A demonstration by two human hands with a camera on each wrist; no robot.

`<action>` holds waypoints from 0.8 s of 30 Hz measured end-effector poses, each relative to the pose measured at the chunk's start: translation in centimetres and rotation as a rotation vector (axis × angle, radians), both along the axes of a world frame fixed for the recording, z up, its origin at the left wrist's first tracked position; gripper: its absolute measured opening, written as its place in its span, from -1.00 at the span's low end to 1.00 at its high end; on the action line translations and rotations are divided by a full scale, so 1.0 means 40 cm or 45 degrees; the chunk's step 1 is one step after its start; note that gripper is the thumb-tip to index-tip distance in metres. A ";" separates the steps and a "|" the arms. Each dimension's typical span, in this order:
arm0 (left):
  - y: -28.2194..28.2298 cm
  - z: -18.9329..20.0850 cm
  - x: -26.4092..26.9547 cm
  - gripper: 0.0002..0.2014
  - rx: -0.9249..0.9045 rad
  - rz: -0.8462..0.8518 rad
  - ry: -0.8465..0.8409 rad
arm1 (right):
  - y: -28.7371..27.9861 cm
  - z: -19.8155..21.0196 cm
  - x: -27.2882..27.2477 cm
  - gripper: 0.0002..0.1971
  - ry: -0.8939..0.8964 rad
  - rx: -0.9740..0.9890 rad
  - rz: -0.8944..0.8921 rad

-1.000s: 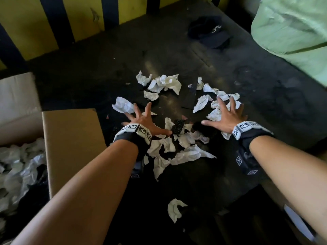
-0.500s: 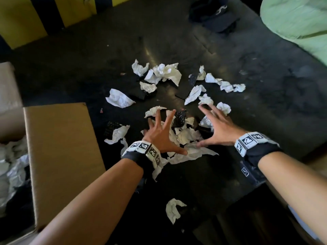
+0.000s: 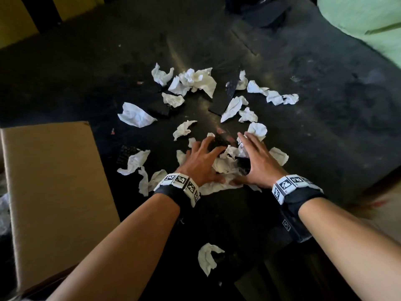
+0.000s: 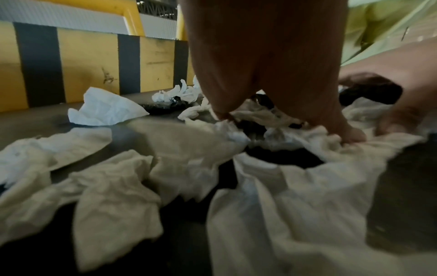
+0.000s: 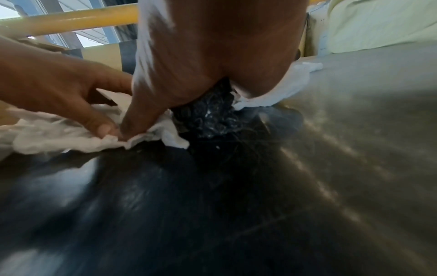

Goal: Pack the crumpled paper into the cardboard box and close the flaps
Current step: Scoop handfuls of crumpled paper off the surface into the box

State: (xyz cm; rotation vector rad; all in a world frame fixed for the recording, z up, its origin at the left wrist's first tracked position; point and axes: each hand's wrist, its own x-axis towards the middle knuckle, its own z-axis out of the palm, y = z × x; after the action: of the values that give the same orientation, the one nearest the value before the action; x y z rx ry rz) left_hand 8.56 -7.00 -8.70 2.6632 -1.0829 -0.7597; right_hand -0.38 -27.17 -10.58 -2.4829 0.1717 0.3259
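Several white crumpled paper pieces (image 3: 196, 80) lie scattered on the dark floor. Between my hands sits a gathered heap of crumpled paper (image 3: 226, 165) with a black mesh scrap (image 3: 219, 142) in it. My left hand (image 3: 207, 149) curls its fingers over the heap's left side, and its thumb pinches paper (image 4: 314, 138). My right hand (image 3: 249, 146) presses the heap's right side with fairly straight fingers, its thumb beside the left thumb (image 5: 104, 128). The black mesh scrap (image 5: 208, 114) lies under the right palm. The cardboard box's brown flap (image 3: 54, 181) lies open at the left, with paper inside at the frame's edge.
One loose paper ball (image 3: 208, 257) lies near me, behind both wrists. Flat black pieces (image 3: 224, 98) lie among the far papers. A pale green sack (image 3: 366, 20) fills the far right, a dark cap (image 3: 260, 9) lies at the back, and a yellow-and-black barrier (image 4: 82, 63) borders the floor.
My hands were spread apart over the papers and have swept inward and toward me, bunching paper into one heap between them. The view has tilted down and closer.
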 end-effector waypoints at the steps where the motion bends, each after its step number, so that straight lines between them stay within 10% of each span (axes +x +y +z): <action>1: 0.000 -0.004 0.000 -0.08 -0.059 0.013 0.024 | 0.002 -0.004 -0.002 0.36 -0.036 0.025 -0.014; 13: -0.022 0.009 0.020 -0.64 -0.201 0.140 0.041 | 0.127 0.007 0.019 -0.61 -0.269 0.126 -0.230; 24: 0.108 0.373 0.122 -0.85 -0.462 0.240 -0.308 | 0.235 0.347 0.184 -0.67 -0.487 0.199 -0.248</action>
State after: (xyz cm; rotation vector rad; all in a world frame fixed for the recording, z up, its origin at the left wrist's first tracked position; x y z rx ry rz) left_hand 13.44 -2.67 6.22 2.5322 -0.8986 -0.1863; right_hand 7.00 -17.76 3.28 -2.3000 0.2166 -0.2103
